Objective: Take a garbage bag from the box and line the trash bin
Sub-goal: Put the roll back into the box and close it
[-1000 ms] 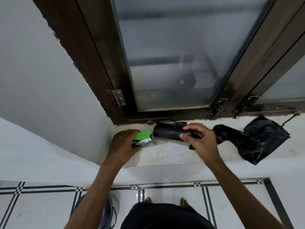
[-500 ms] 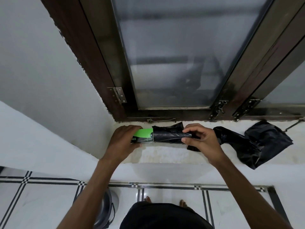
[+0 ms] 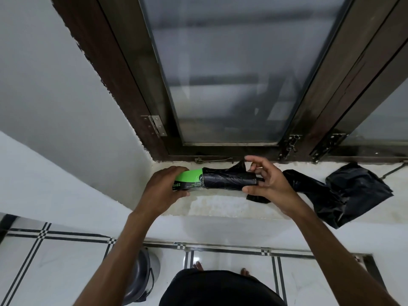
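A green garbage-bag box (image 3: 190, 178) lies on the white window sill (image 3: 220, 206), and my left hand (image 3: 164, 187) grips its left end. A black roll of bags (image 3: 228, 182) sticks out of the box to the right. My right hand (image 3: 268, 182) is at the roll's right end, thumb and fingertips touching it, the other fingers spread. A loose black garbage bag (image 3: 344, 193) lies crumpled on the sill to the right, its tail reaching under my right hand. The grey trash bin (image 3: 138, 281) stands on the floor below, partly hidden by my left forearm.
A dark wooden window frame (image 3: 136, 102) with frosted glass rises right behind the sill, with a metal stay hook (image 3: 212, 160) at its base. White walls close in on the left. The tiled floor (image 3: 55, 261) and my bare feet are below.
The roll has slid further into the green box. My right hand has moved from gripping the roll's middle to its right end, with fingers opening. The view has shifted slightly.
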Motion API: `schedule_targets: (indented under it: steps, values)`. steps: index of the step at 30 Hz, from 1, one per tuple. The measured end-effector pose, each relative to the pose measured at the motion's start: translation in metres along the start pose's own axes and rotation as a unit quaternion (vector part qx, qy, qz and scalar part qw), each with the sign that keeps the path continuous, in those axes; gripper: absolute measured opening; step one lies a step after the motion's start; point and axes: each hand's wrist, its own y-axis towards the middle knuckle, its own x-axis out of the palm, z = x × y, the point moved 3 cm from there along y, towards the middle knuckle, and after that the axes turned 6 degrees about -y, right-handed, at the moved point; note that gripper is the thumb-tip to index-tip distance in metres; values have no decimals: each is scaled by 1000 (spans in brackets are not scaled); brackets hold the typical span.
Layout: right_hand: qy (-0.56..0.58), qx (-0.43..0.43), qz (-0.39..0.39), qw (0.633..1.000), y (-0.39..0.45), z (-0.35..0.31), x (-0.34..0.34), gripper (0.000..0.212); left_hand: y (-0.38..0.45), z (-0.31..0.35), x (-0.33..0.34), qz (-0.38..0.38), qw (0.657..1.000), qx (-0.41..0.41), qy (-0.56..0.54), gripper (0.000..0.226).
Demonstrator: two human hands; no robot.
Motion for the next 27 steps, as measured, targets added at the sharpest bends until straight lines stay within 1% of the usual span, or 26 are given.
schedule_targets:
  steps: [4,7,9,11,14,18,20,23,27]
  values:
    - [-43,49,-22,998,9,1,-2,91,-1,-2,6,-9,1000,-6,5,60]
    - [-31,83,-53,995,17,4,-1,94,0,-5,10,-13,1000,-11,8,61]
    - [-26,99,-73,992,20,3,-1,88,0,-6,12,-16,1000,-14,10,62]
    - [-22,94,-81,992,21,0,1,72,0,-7,12,-20,1000,-18,12,62]
    - [-25,50,-64,996,21,-3,2,49,0,-9,12,-33,999,-34,-7,62]
    - [-31,5,-41,999,22,-4,-2,31,0,-15,12,-77,993,-71,-58,65]
    - [-30,2,-35,999,22,-4,-7,27,1,-16,11,-93,989,-81,-83,65]
    - [-30,-5,-37,999,24,-8,-10,29,3,-15,8,-104,985,-85,-107,62]
    - [-49,-6,-54,997,25,-17,-9,29,7,-10,3,-112,986,-71,-97,63]
